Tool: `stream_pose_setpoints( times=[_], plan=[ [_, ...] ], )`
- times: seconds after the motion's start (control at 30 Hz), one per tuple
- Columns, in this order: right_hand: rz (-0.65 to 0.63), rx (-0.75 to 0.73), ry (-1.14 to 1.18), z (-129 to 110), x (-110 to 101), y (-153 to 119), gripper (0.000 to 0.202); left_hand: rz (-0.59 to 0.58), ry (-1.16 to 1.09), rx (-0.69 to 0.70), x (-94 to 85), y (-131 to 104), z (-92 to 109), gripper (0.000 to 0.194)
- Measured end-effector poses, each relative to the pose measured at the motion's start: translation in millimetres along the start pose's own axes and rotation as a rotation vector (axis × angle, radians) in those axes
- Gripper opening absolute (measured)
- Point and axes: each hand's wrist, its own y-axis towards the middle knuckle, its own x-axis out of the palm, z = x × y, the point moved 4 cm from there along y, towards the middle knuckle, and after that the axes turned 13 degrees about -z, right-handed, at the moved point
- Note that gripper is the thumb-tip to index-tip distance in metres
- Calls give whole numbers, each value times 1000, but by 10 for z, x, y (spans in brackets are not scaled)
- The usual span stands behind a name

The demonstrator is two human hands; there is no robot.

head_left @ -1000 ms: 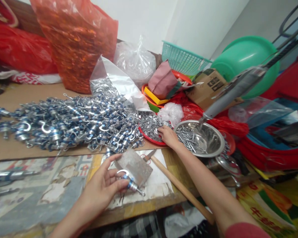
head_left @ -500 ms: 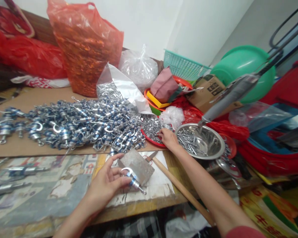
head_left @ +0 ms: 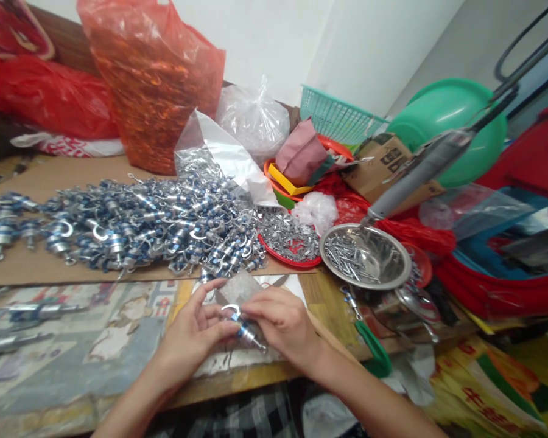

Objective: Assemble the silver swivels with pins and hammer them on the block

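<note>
My left hand (head_left: 189,331) holds a blue-and-silver metal fitting (head_left: 249,334) with a curved hook at one end and a small eyelet at the other. Thumb and fingers grip it, tilted, over a flat grey metal block (head_left: 238,288). From the right, my right hand (head_left: 283,322) meets the fitting near its hook, fingertips pinched; whatever they pinch is hidden or too small to name. Behind both hands spreads a large heap of similar fittings (head_left: 155,225). A red tray (head_left: 285,261) of small silver metal pieces lies beyond my right hand.
Right of the tray, a steel bowl (head_left: 393,261) contains metal pins. A wooden stick (head_left: 331,337) lies partly under my right forearm, and a green-handled item (head_left: 377,353) is near the table edge. An orange-red bag (head_left: 155,91) stands behind the heap.
My right hand has left the red tray and come down and left to the fitting in my left hand. The left hand keeps its hold in nearly the same place.
</note>
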Motion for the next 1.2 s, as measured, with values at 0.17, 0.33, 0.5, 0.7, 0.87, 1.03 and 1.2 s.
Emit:
stream_pose_setpoints(
  times=[0.17, 0.33, 0.5, 0.7, 0.87, 1.03, 1.2],
  plan=[
    [-94, -5, -250, -91, 102, -35, 26, -19, -3, 15, -10, 10, -10, 71],
    [-184, 79, -394, -246, 132, -131, 30, -16, 2, 14, -18, 18, -20, 70],
    [-184, 160, -335, -277, 169, -192, 34, -16, -6, 10, -11, 19, -14, 71],
    [-29, 361, -198, 220, -91, -465, 33, 6, 5, -24, -25, 13, -38, 75],
    [-254, 723, -280, 714, -190, -815, 27, 35, 5, -1, -39, 24, -53, 75],
    [-72, 606, -111, 454, -382, -773, 24, 32, 5, -16, -29, 13, -36, 76],
    [61, 205, -129, -66, -524, -609, 53, 11, 16, -3, -16, 7, 5, 76]
  ],
)
